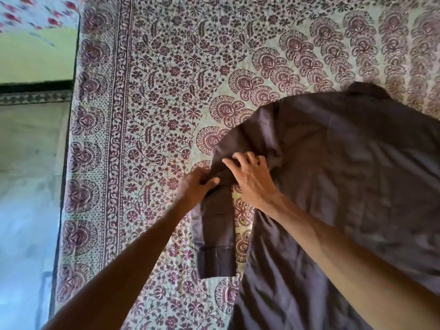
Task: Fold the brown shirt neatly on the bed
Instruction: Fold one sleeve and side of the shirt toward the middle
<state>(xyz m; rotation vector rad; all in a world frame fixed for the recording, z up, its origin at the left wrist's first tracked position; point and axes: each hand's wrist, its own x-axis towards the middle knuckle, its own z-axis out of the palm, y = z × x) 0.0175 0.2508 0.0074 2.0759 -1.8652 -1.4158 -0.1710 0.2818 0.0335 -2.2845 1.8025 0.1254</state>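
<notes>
Paisley-printed bedspread underneath, and one crumpled brown shirt sprawls toward the bed's right edge, its one visible long sleeve bent down flat beside the body, left hand pinching the sleeve's bend, right hand spread, pressing soft cloth just beside it.
</notes>
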